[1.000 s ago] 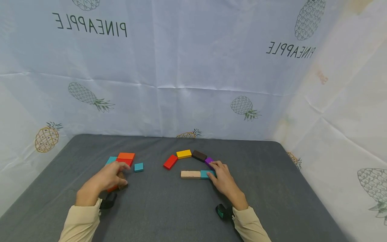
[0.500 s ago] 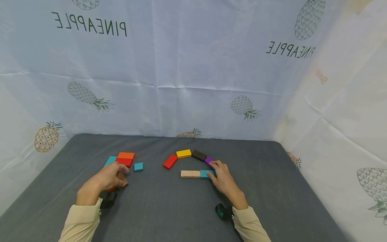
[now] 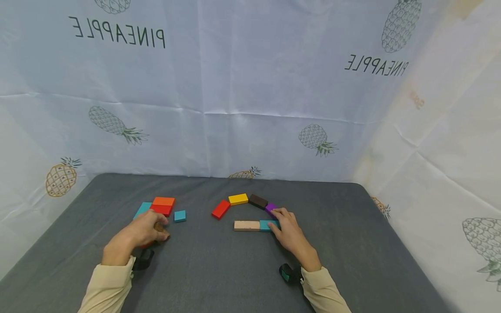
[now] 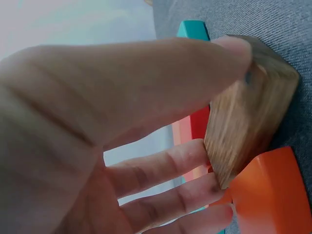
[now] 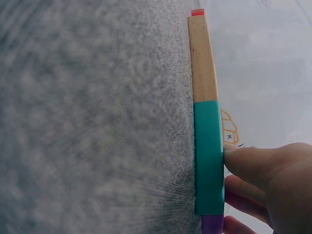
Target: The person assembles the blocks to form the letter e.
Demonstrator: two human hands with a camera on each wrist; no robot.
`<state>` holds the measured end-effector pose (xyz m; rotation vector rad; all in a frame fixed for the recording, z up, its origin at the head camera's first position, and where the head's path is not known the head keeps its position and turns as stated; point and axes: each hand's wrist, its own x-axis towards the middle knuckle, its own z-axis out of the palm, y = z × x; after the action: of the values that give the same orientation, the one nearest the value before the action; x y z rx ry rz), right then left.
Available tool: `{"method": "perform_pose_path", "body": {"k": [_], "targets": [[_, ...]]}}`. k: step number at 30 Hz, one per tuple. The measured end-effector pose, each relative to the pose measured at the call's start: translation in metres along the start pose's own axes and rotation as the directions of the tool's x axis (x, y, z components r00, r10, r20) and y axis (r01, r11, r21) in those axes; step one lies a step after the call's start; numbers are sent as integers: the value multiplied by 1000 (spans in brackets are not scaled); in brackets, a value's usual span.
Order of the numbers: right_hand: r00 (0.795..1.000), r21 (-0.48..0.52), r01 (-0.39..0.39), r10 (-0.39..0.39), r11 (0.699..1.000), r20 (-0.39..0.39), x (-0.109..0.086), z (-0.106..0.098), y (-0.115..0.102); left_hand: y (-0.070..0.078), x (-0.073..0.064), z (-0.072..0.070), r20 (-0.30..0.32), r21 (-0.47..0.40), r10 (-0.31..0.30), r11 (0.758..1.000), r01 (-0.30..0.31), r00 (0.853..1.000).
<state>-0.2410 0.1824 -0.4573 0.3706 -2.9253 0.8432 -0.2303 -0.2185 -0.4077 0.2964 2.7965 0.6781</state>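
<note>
My left hand (image 3: 137, 232) pinches a brown wooden block (image 4: 253, 109) with slanted ends, thumb on one side and fingertips on the other. An orange block (image 4: 273, 190) lies right beside it, mostly hidden under the hand in the head view. My right hand (image 3: 290, 234) rests at the right end of a block arrangement. Its thumb touches the top of a teal block (image 5: 208, 158), while its other fingers reach to a purple block (image 3: 270, 208). End to end with the teal one lies a plain wooden block (image 3: 247, 225).
Red (image 3: 221, 209), yellow (image 3: 238, 199) and dark brown (image 3: 258, 201) blocks continue the arc to the purple one. At left lie an orange-red pair (image 3: 162, 204), a teal block (image 3: 142, 208) and a small teal piece (image 3: 180, 216). A printed cloth (image 3: 250, 87) hangs behind the grey table (image 3: 219, 274).
My left hand has tightened on the brown block and shifted slightly to the right with it. My right hand and the arranged blocks stay as they were.
</note>
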Motion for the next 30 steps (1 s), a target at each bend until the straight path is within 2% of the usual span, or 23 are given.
{"method": "perform_pose_path", "body": {"k": [7, 10, 17, 23, 28, 30], "targets": [[1000, 4, 6, -6, 1000, -4, -1, 1, 0, 2, 0, 5, -24, -23, 8, 1000, -8, 1000], [1000, 4, 1, -1, 1000, -5, 0, 1, 1, 3, 1, 6, -13, -36, 2, 999, -3, 1000], [1000, 6, 7, -7, 1000, -6, 0, 0, 1, 2, -2, 4, 23, 23, -2, 1000, 2, 1000], [1000, 8, 8, -7, 1000, -5, 0, 1, 1, 4, -1, 3, -12, 53, 26, 998, -25, 1000], [1000, 10, 7, -7, 1000, -8, 1, 1, 1, 11, -1, 3, -37, 76, -15, 997, 18, 999], [1000, 9, 5, -5, 1000, -6, 0, 1, 1, 14, -2, 4, -43, 73, -14, 997, 18, 999]]}}
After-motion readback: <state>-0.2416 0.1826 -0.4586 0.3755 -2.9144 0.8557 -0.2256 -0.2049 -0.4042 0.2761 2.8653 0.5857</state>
